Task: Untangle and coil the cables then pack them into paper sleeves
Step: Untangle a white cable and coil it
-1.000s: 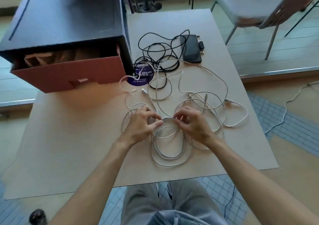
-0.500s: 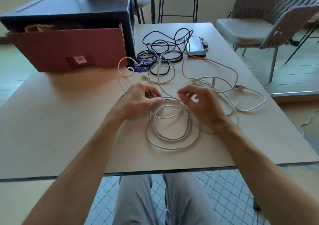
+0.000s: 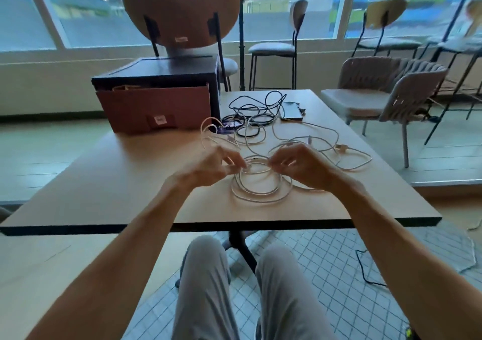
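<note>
A white cable lies partly wound into a flat coil [image 3: 260, 191] on the wooden table [image 3: 117, 183]. My left hand [image 3: 211, 166] pinches the coil's far left edge, and my right hand [image 3: 302, 164] pinches its far right edge. More loose white cable [image 3: 349, 157] trails off to the right and back. A tangle of black cables [image 3: 257, 112] sits farther back, over a purple round label [image 3: 230, 128]. Brown paper sleeves [image 3: 125, 88] peek out of the open box.
A black box with a red-brown front flap [image 3: 156, 107] stands at the table's back left. A dark phone-like device [image 3: 292, 110] lies beside the black cables. Chairs [image 3: 378, 96] stand to the right and behind the table; windows lie beyond.
The camera has tilted up, so the room and windows come into sight. Both hands stay on the top edge of the white coil, fingers shifting slightly.
</note>
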A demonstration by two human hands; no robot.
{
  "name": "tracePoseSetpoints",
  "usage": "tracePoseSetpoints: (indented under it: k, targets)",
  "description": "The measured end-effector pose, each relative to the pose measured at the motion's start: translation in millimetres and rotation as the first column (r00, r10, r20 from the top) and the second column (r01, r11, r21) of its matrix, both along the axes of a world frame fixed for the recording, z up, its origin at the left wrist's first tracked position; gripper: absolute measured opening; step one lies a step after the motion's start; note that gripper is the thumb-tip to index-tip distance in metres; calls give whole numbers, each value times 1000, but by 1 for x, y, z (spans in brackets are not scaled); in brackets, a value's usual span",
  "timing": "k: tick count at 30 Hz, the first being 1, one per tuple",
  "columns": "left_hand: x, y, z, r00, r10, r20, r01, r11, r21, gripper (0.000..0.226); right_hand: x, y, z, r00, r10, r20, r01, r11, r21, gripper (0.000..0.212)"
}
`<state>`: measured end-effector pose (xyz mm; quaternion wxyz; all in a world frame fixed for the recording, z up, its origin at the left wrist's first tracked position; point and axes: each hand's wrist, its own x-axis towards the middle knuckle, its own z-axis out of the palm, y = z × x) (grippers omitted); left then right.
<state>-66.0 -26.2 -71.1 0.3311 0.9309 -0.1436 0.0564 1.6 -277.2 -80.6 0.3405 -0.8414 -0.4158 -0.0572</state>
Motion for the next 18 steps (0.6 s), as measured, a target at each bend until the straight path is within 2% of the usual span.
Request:
tracePoseSetpoints:
  k: [3,7,10,13,15,18]
  targets:
    - [-2,4,-5,1000,20,-22,-18,998,62,38,-1,-1,4,1000,18,-25,-20,998,-57,14]
    - [0,4,-7,1000,12,0,-12,988,153,23,7,-2,-2,997,46,-60,-60,967,-246,17]
    - [7,2,-8,997,-33,66,16,968,249,21,10,-1,-2,995,34,-89,-58,959,-279,16]
    - [13,5,-7,995,-60,85,39,972,232,16,10,-2,-3,992,11,-126,-34,984,-178,17]
    - [15,4,-7,989,-66,135,52,993,103,13,9,-3,-7,984,-12,-176,4,999,-47,10]
    - [16,1,-2,971,11,238,21,991,-130,13,2,-2,-2,945,18,-328,51,979,199,29]
